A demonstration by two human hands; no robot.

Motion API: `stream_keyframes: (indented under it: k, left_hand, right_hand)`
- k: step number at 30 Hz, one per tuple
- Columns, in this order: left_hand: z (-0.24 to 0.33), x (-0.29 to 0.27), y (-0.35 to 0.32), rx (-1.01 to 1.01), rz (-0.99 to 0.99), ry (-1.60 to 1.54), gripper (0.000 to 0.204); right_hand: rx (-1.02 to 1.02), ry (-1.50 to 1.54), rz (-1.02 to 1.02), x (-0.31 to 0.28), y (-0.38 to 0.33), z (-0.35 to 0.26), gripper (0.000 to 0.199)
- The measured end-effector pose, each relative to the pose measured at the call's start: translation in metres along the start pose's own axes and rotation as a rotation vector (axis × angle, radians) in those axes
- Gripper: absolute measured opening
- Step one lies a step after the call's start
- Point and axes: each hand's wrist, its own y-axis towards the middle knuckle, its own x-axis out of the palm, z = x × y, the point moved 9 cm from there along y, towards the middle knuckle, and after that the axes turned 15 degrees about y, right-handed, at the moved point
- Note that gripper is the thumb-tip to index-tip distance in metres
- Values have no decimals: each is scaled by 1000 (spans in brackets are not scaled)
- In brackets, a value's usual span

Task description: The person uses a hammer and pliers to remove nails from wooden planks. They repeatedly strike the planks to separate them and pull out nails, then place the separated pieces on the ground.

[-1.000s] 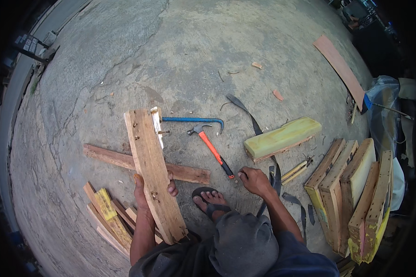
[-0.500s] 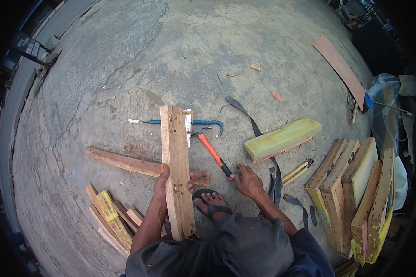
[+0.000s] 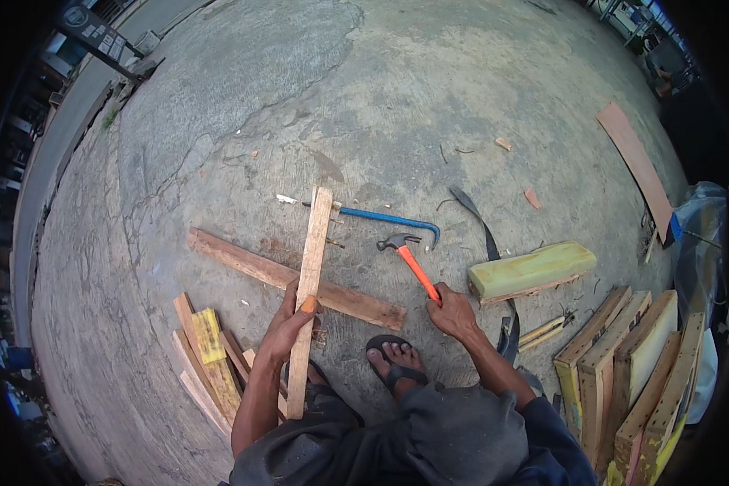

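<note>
My left hand (image 3: 287,322) grips a wooden plank (image 3: 312,263) by its middle, thumb across its upturned narrow edge. The plank points away from me, its near end by my lap. Bent nails (image 3: 334,243) stick out from its right side. In my right hand (image 3: 454,314) is a claw hammer (image 3: 417,271) with an orange handle and dark head, pointing up and left. A blue pry bar (image 3: 389,217) lies on the concrete beyond the hammer, partly behind the held plank. Another plank (image 3: 356,304) lies crosswise under the held one.
Yellowish wood offcuts (image 3: 211,344) are piled at lower left. To the right lie a yellow-green block (image 3: 535,270), a black strap (image 3: 479,215) and thin sticks (image 3: 543,332). Several boards with nail holes (image 3: 616,356) stand at lower right. My sandalled feet (image 3: 397,364) are close by.
The held plank has turned from its wide nailed face to its narrow edge. My right hand has taken a firm grip on the hammer's handle. The view has shifted, moving the scene rightward.
</note>
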Motion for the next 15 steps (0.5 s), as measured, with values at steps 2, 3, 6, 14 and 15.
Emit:
stream_keyframes:
  k: [2,3,6,14,15]
  left_hand:
    - [1,-8,-1,-26,69,-9,68]
    - [-1,-9,2,-9,71,-15,65]
    - [-4,-14,-7,-31,102,-52,54]
    - [0,9,10,-46,10,-28,67]
    - [4,12,11,-40,2,-34,66]
  right_hand:
    - [-178,-63,95,-13,-12,1,37]
    - [-308,-100,184,-19,-20,13,37]
    - [-377,-79,384,-44,-64,44,35]
    - [303,99,866,-163,-141,167,38]
    - [437,177,968,-176,-149,197,47]
